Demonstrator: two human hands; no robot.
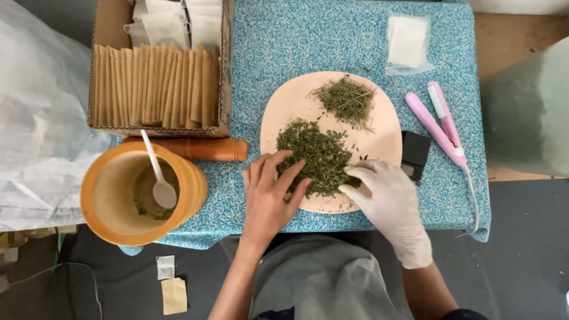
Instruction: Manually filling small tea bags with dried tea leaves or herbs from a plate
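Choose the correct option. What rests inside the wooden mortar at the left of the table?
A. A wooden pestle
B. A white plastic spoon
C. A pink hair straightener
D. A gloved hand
B: a white plastic spoon leans inside the wooden mortar, while the wooden pestle lies outside it on the table.

Viewpoint: your one camera sits on your head, above the near edge of the blue speckled table (284,47).
Direction: it faces almost straight down, tipped slightly away from you, so the table's far edge runs along the top of the frame.
Distance: close, within arm's reach; the table fills most of the width.
Centre: the pale plate (284,106) lies just right of the middle.
Lower edge: your forearms and lap enter from below.
Margins: floor shows left and right, with a cardboard box (106,24) cut off at the top left.
Shared view: only this single view is given.
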